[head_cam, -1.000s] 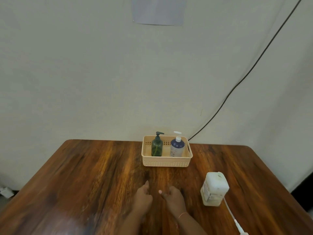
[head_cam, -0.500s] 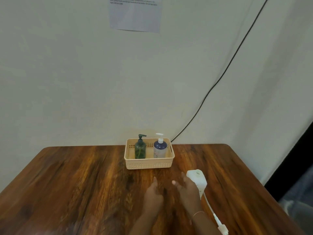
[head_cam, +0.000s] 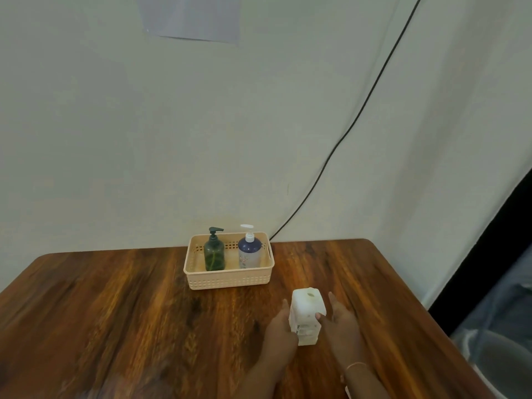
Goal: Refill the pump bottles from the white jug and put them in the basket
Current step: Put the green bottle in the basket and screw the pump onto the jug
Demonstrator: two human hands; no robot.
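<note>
A white jug (head_cam: 307, 313) stands upright on the wooden table (head_cam: 115, 306), right of centre. My left hand (head_cam: 281, 332) presses against its left side and my right hand (head_cam: 339, 322) against its right side, thumb on the front. Behind it, a beige basket (head_cam: 230, 279) at the table's back edge holds a dark green pump bottle (head_cam: 214, 253) on the left and a dark blue pump bottle with a white pump (head_cam: 250, 251) on the right, both upright.
A black cable (head_cam: 345, 133) runs down the wall to the table's back edge behind the basket. A sheet of paper (head_cam: 190, 17) is taped high on the wall. The table's right edge drops off near a dark gap and grey floor.
Both hands moved right from the table's middle and closed around the white jug. The view swung, so the basket now sits left of the hands.
</note>
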